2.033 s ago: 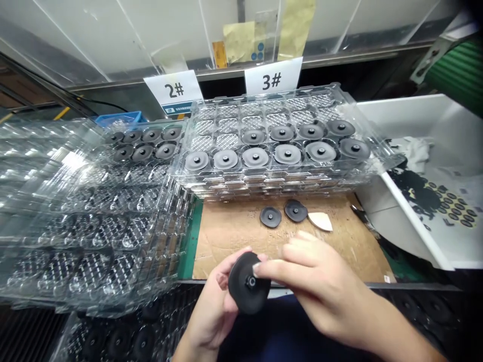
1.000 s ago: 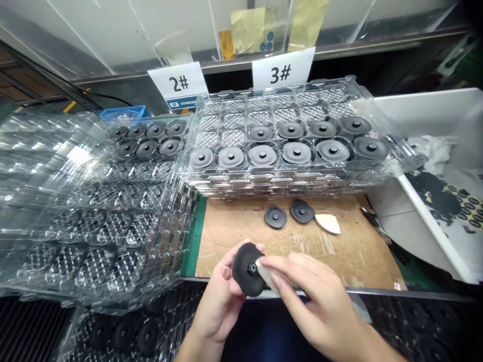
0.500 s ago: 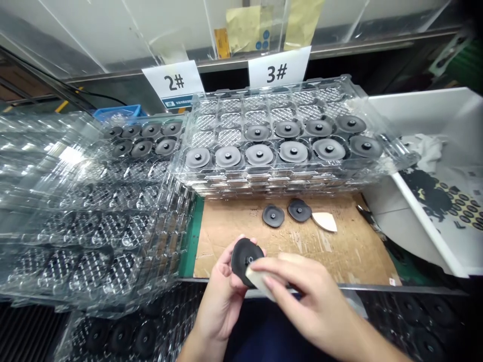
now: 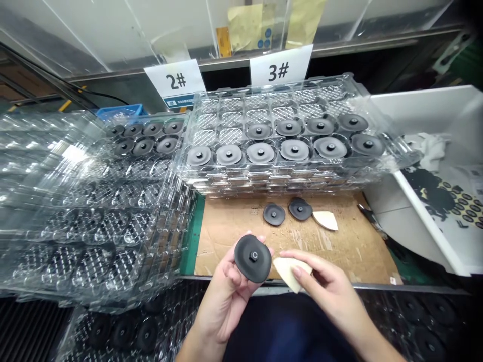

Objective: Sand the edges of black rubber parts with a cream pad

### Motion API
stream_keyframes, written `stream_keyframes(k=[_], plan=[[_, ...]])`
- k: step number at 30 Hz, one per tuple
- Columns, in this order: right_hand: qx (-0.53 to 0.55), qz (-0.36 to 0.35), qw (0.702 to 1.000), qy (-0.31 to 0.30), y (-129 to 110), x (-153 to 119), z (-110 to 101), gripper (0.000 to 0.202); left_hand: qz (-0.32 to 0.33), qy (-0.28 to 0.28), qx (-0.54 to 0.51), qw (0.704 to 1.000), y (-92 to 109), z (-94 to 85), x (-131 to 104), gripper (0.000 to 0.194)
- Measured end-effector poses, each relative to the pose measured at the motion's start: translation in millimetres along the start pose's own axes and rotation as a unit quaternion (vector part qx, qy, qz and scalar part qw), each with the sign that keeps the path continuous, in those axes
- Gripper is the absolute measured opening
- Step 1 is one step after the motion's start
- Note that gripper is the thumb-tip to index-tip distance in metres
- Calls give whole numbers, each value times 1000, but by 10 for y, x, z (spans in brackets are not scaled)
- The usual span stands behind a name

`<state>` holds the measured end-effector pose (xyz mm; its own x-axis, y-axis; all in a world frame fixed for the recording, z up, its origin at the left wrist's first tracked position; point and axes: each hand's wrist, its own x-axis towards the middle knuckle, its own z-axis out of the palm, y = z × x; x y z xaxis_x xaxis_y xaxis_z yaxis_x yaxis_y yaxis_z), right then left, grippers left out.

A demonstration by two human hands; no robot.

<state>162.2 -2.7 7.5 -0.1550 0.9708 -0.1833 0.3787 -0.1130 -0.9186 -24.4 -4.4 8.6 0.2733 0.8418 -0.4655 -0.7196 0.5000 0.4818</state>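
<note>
My left hand (image 4: 230, 296) holds a black rounded disc (image 4: 253, 257) with a small raised post at its middle, the post side facing up toward me. Just right of the disc, my right hand (image 4: 328, 286) pinches a cream-coloured wedge sponge (image 4: 290, 271) between thumb and fingers. The sponge's pointed end is close to the disc's edge but apart from it. Beyond my hands, two similar black discs, a left one (image 4: 273, 214) and a right one (image 4: 300, 208), lie on the cardboard (image 4: 226, 226). A second cream wedge sponge (image 4: 326, 220) rests beside the right disc.
A stack of clear trays (image 4: 279, 168) holding several black discs stands behind the cardboard. More clear trays (image 4: 94, 221) are stacked at left. To the right is a white bin (image 4: 418, 221) with small black parts; dark tweezers-like tool (image 4: 372, 218) lies beside it.
The sponge has come off the disc's centre and moved right with my right hand. My left hand has turned the disc flatter toward the camera.
</note>
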Motion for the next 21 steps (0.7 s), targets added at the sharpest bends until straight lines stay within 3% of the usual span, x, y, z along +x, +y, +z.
stream_keyframes(k=[3,7,9,11,14,17,21], plan=[[-12,-69,996,50,-185,-10,24,21,16,4,18,1000,-35,31,-12,52],[-35,-206,978,13,-432,47,117,27,35,61,55,996,-112,80,-15,53],[-46,-193,980,-23,-448,71,123,25,47,80,61,994,-134,69,-19,58],[-47,-132,989,-54,-393,60,72,21,62,93,56,992,-138,43,-26,59],[-31,-71,996,-35,-305,-6,-40,19,71,105,50,991,-128,27,-34,57],[-14,-101,995,9,-352,-42,-65,21,56,92,54,993,-124,65,-28,57],[-22,-196,980,-31,-485,48,21,24,44,87,61,993,-115,100,-7,56]])
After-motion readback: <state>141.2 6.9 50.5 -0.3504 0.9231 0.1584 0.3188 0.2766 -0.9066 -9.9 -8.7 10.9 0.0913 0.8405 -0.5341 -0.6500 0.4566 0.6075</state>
